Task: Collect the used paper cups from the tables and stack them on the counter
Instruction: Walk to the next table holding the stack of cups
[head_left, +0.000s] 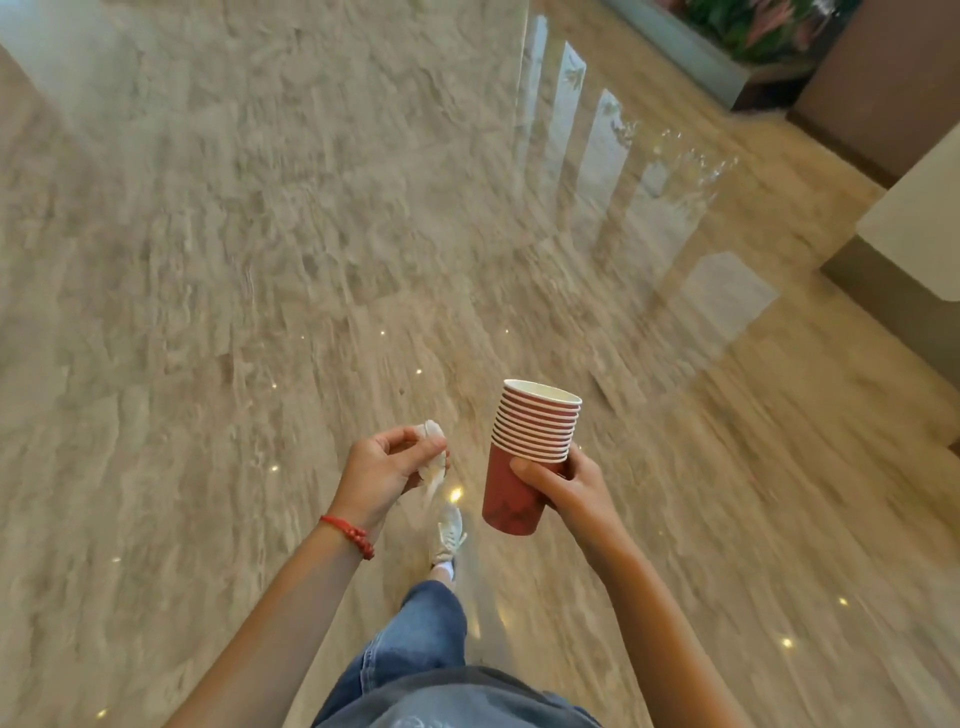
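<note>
Cup stack: a nest of red paper cups (530, 457) is held at about 5 o'clock from frame centre, in front of the body and above the floor, not resting on anything.

Right hand: the right hand (563, 488) is wrapped round the lowest cup, thumb across the near wall, fingers hidden behind; the grip is closed on the stack.

Left hand: the left hand (387, 467), at 6 o'clock, is curled round a crumpled white tissue (434, 457); a red bead bracelet (350, 535) is worn at the wrist.

Orientation: the stack's long axis runs from base to mouth and is tipped slightly, the open white rims pointing toward roughly 1 o'clock, the base toward 7 o'clock.

Setting: a glossy marble floor (234, 234) is crossed mid-stride, one pale sneaker (449, 535) forward; a pale ledge (914, 218) is seen at 3 o'clock, and whether it is the counter cannot be told.

Risk, slipping: only the bottom cup is gripped, so the upper cups could be shaken loose by the walking motion or a sharper tilt.

Risk, spill: dregs, if any remain, could be tipped onto the polished floor.

Risk, crushing: the thin wall could be dented by too hard a squeeze.
</note>
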